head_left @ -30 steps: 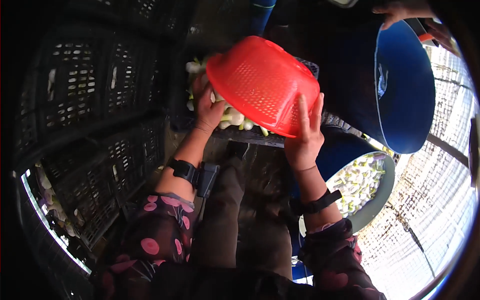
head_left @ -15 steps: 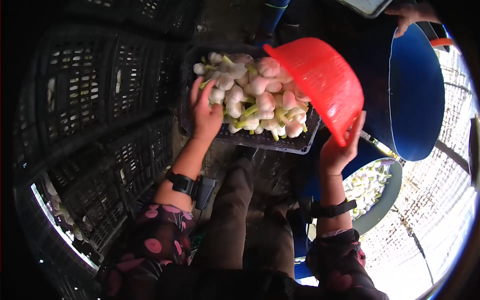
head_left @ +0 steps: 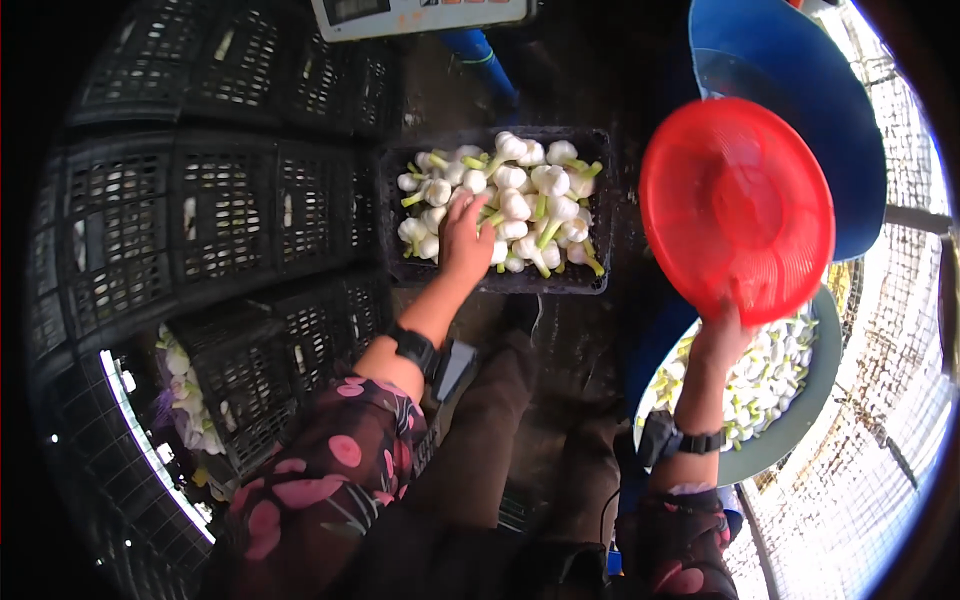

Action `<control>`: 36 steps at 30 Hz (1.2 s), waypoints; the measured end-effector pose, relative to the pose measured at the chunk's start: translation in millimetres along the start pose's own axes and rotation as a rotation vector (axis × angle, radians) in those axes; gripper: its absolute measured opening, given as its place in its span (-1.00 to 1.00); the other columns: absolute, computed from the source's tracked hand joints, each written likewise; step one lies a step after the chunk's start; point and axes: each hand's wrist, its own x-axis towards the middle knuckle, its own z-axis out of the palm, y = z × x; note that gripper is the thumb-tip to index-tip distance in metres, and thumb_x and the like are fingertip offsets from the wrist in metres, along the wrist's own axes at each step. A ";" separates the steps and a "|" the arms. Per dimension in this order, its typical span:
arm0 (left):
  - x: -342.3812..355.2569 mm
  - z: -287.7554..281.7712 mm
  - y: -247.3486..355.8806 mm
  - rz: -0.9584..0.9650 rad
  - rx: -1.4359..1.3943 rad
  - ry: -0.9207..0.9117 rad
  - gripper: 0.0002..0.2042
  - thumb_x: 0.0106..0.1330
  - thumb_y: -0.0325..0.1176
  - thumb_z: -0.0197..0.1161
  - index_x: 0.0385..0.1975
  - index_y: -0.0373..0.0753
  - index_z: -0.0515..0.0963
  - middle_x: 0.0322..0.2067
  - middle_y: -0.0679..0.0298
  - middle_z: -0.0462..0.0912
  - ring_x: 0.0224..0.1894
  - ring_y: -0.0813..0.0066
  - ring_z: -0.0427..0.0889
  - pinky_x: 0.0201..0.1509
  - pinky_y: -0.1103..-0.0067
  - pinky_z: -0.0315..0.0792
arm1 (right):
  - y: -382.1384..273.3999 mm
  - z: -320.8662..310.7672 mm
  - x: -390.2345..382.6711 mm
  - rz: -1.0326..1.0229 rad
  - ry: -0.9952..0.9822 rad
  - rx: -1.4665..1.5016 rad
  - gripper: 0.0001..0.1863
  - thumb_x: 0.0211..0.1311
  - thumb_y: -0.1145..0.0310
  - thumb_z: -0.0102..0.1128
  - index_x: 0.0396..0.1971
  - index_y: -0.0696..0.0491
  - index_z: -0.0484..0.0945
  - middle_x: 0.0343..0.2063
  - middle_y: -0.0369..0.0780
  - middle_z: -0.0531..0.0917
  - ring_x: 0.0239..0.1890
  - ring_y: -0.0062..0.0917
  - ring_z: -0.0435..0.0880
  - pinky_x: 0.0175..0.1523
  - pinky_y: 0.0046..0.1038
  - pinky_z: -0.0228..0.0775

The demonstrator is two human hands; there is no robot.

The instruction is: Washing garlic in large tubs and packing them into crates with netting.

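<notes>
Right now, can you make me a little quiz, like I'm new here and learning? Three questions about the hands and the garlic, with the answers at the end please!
1. Pick one. What does the right hand hold?
A) a green bottle
B) a red bowl
C) a broom

2. Fill in the colour. The garlic bulbs under the left hand lie in a ____ crate.

3. True or false? In the picture, the crate is to the right of the red bowl.

Key:
1. B, gripped by its edge.
2. Black.
3. False: the crate is to the left of the red bowl.
</notes>
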 end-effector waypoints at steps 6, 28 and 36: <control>-156.3 0.7 52.3 -0.083 -0.199 -0.274 -0.62 -0.05 -0.64 0.09 -0.14 -0.30 0.44 -0.21 0.12 0.46 -0.29 0.38 0.51 -0.19 0.52 0.43 | -33.8 -194.9 -18.6 0.287 0.054 0.365 -0.50 0.03 0.57 0.02 0.06 0.24 0.27 -0.02 -0.02 0.44 -0.02 -0.19 0.49 0.04 -0.17 0.44; -282.5 84.9 261.2 -0.197 -0.240 -0.757 -0.46 0.10 -0.52 0.08 0.16 -0.19 0.23 -0.03 0.00 0.39 -0.28 0.37 0.57 -0.10 0.51 0.45 | 30.8 -472.8 -49.9 0.586 0.344 0.294 -0.78 -0.01 0.44 0.02 -0.31 0.15 0.43 -0.40 -0.20 0.62 -0.47 -0.45 0.63 -0.45 -0.55 0.55; -274.2 85.2 241.8 -0.117 -0.217 -0.709 -0.45 0.07 -0.50 0.09 0.16 -0.22 0.21 -0.08 -0.01 0.42 -0.24 0.28 0.57 -0.10 0.46 0.45 | 28.3 -454.8 -44.1 0.630 0.315 0.212 -0.72 -0.01 0.44 0.01 -0.24 0.20 0.40 -0.32 -0.14 0.60 -0.40 -0.37 0.64 -0.38 -0.46 0.58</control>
